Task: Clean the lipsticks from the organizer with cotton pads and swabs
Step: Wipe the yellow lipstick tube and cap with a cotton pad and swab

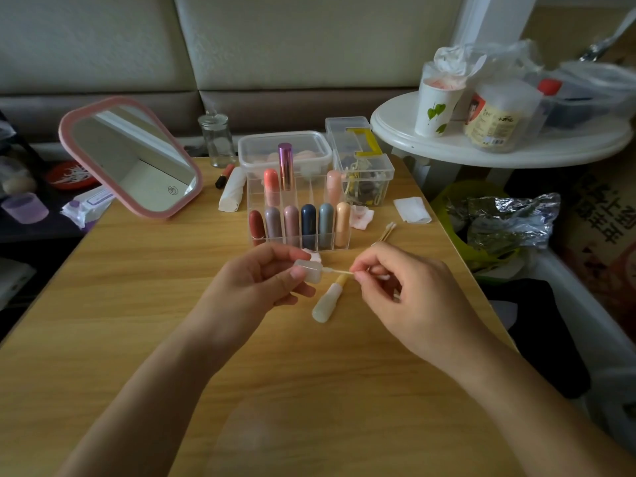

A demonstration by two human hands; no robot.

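Just in front of the clear organizer (255, 196), the left hand (272, 273) grips a translucent lipstick cap (309, 271) sideways, and the right hand (395, 287) pinches a cotton swab (340, 271) with its tip at the cap's mouth. The step probably goes best if the cap is held steady while the swab is turned lightly around the inner wall, changing swabs once the tip is stained. The uncapped lipstick (327, 301) lies on the surface (137, 321) in front of the organizer, between the hands. The organizer's front row holds six capped lipsticks and its back row three, one of them a tall metallic purple. Behind it a lidded plastic box (254, 146) holds pinkish items I cannot identify. Behind its right side a clear case (375, 173) holds small clips.
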